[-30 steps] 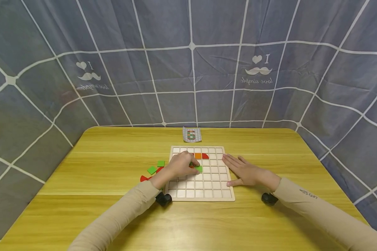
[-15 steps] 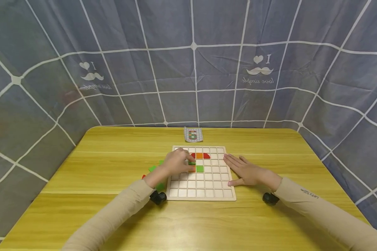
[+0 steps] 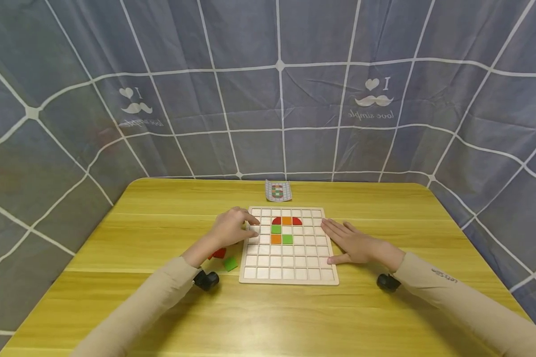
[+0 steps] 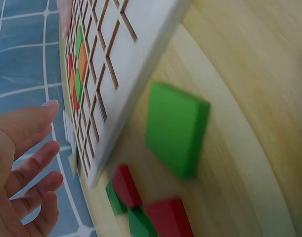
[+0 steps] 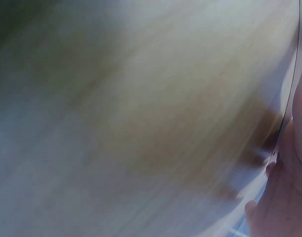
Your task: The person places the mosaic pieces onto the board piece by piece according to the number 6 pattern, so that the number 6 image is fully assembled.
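Note:
A white gridded board (image 3: pixel 290 275) lies on the table, with red, orange and green tiles set in its upper middle cells. Over the board's left edge is my left hand (image 3: pixel 230 229), its fingers loosely bent and nothing between them. In the left wrist view the same hand (image 4: pixel 22 168) shows thumb and fingertips apart. Beside the board lie a loose green square tile (image 3: pixel 230 264) and red tiles (image 3: pixel 220 253), partly covered by the left forearm and hand. My right hand (image 3: pixel 353 245) rests with straight fingers along the board's right edge.
A small printed pattern card (image 3: pixel 278 191) lies behind the board. More red (image 4: pixel 127 185) and green (image 4: pixel 141 223) loose tiles lie near the board's left side. A grey curtain (image 3: pixel 232 99) with white lines hangs behind the table (image 3: pixel 295 317).
My left hand has drawn back leftward from the middle of the board to its left edge, uncovering the green and orange tiles there. The right hand keeps its place at the board.

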{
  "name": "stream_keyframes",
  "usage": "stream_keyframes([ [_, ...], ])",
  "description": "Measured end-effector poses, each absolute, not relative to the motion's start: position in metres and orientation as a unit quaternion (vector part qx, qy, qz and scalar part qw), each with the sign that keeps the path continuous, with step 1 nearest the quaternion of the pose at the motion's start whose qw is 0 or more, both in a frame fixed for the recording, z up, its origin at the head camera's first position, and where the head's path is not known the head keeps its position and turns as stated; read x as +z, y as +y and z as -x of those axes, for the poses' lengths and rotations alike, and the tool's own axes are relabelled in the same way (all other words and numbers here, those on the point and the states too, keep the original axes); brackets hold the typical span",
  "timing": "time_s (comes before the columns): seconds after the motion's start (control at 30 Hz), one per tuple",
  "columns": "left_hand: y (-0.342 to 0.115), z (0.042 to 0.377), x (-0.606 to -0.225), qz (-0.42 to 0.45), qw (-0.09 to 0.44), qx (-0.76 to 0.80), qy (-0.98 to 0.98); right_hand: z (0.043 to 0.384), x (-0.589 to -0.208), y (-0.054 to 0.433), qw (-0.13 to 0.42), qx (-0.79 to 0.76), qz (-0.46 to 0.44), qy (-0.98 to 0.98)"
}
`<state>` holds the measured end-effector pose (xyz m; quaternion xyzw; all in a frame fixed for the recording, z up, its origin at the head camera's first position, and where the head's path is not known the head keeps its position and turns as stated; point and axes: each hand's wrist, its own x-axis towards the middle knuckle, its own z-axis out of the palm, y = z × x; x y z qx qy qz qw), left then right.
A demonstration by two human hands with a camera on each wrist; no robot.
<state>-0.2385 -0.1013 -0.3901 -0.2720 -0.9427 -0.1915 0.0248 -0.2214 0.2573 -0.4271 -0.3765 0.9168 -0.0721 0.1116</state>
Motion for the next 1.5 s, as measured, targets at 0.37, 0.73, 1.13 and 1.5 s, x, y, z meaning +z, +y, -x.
stream_keyframes([
  [0.37,-0.125,0.233,-0.387,0.256,0.032,-0.185,-0.948,0.224,-0.428,0.26,0.137,-0.063,0.357,0.922],
  [0.73,-0.14,0.227,-0.394,0.238,0.032,-0.19,-0.952,0.218,-0.42,0.256,0.131,-0.072,0.363,0.92],
  [1.13,-0.15,0.222,-0.405,0.225,0.008,-0.182,-0.957,0.22,-0.421,0.255,0.132,-0.067,0.358,0.922],
  [1.5,-0.15,0.221,-0.411,0.215,0.01,-0.185,-0.959,0.22,-0.424,0.256,0.136,-0.066,0.36,0.921],
])
